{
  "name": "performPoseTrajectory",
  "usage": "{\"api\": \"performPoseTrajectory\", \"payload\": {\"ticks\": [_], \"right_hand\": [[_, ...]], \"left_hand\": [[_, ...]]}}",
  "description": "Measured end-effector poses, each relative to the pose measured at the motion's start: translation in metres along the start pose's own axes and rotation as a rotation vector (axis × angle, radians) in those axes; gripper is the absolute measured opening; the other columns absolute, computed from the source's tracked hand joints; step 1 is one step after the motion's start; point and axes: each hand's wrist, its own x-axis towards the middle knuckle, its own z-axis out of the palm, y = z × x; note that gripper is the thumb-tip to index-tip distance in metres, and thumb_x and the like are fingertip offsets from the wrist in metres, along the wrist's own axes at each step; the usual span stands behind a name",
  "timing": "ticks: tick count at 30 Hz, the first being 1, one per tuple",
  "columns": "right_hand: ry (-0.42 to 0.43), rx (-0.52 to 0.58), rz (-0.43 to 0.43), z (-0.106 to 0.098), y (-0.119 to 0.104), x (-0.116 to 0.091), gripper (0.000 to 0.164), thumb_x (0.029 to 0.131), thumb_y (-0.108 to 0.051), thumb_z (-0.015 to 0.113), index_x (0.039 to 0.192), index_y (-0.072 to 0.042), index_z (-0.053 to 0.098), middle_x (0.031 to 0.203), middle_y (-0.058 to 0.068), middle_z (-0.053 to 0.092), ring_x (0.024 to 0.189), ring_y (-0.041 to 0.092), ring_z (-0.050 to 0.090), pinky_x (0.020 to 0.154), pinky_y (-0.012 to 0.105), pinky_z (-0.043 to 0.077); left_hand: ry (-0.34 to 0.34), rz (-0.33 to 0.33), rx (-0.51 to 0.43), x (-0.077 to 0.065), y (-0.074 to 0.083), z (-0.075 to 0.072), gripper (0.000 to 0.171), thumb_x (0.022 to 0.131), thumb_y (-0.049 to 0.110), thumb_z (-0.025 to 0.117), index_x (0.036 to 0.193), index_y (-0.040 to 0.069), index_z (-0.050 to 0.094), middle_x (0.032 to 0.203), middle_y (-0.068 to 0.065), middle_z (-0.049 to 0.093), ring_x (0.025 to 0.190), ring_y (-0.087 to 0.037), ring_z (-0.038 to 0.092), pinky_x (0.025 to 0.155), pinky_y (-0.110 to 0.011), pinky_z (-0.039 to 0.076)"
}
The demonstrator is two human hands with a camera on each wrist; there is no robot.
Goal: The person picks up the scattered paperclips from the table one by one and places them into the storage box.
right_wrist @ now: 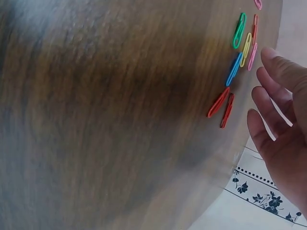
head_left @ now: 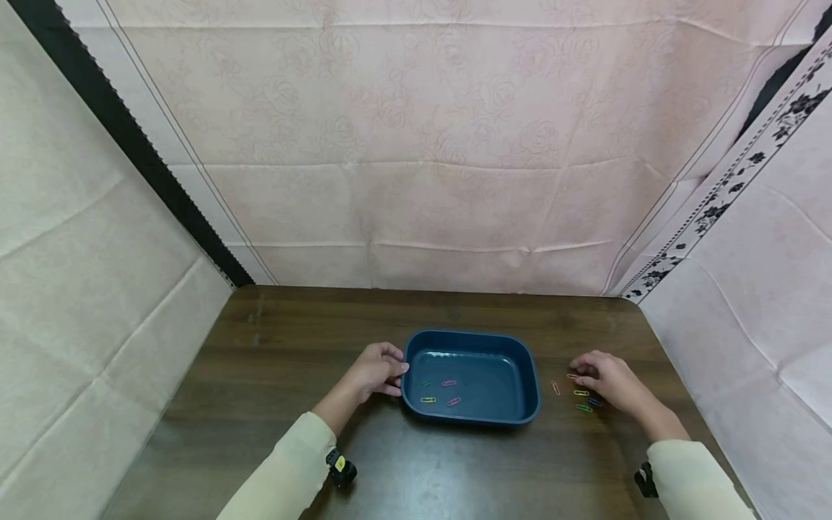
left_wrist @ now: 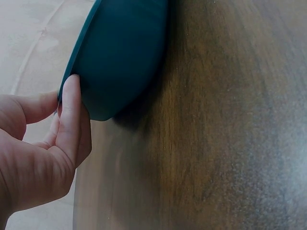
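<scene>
Pale cloth walls [head_left: 416,108] edge the wooden table [head_left: 487,469] left, right and far, with room nearside of the central blue tray [head_left: 500,383]. The left hand [head_left: 379,370] pinches its left rim [head_left: 404,397]; the right hand [head_left: 609,380], fingers parted, is beside paper clips [right_wrist: 233,70] at right.

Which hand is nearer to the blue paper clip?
Right. The right hand is close beside the blue paper clip; the left hand is farther off, gripping the tray by its left side.
</scene>
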Motion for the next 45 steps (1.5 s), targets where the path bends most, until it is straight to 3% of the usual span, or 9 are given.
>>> {"api": "performPoseTrajectory", "payload": {"ticks": [8,17,26,35,45], "right_hand": [[-0.031,-0.03,-0.046,0.002,0.006,0.005,0.009,0.089,-0.009,0.08,0.091,-0.014,0.073,0.086,-0.006,0.066,0.078,0.007,0.058,0.069,0.03,0.054],[-0.089,-0.065,-0.036,-0.002,0.003,0.015,0.018,0.088,-0.006,0.08,0.082,-0.016,0.067,0.079,-0.007,0.06,0.073,0.005,0.052,0.063,0.025,0.049],[-0.17,-0.049,-0.029,-0.005,0.002,0.024,0.019,0.09,-0.008,0.078,0.081,-0.016,0.063,0.077,-0.007,0.057,0.07,0.006,0.049,0.061,0.024,0.044],[-0.209,-0.017,0.01,-0.006,0.001,0.025,0.018,0.091,-0.006,0.076,0.082,-0.014,0.063,0.075,-0.005,0.057,0.068,0.007,0.049,0.06,0.023,0.043],[-0.215,-0.001,-0.015,-0.011,0.0,0.024,0.016,0.093,-0.008,0.074,0.083,-0.016,0.064,0.077,-0.006,0.056,0.07,0.008,0.05,0.062,0.024,0.045]], "left_hand": [[-0.001,0.002,0.006,0.002,-0.001,-0.001,0.026,0.1,0.006,0.065,0.123,-0.002,0.056,0.098,-0.017,0.063,0.074,-0.022,0.062,0.065,-0.035,0.065],[0.002,0.002,0.007,0.0,-0.001,-0.002,0.026,0.101,0.007,0.065,0.124,-0.002,0.056,0.103,-0.021,0.063,0.074,-0.022,0.062,0.067,-0.036,0.065],[0.005,-0.005,0.003,-0.001,0.0,-0.003,0.026,0.101,0.007,0.064,0.124,-0.002,0.056,0.102,-0.02,0.063,0.075,-0.022,0.062,0.067,-0.035,0.065],[-0.001,0.013,0.014,-0.003,0.001,-0.002,0.031,0.101,0.008,0.066,0.126,-0.004,0.055,0.104,-0.021,0.063,0.075,-0.022,0.062,0.067,-0.035,0.065],[0.009,0.001,0.008,0.0,-0.001,-0.001,0.026,0.101,0.008,0.066,0.123,-0.001,0.057,0.102,-0.019,0.063,0.076,-0.022,0.063,0.067,-0.035,0.065]]}}
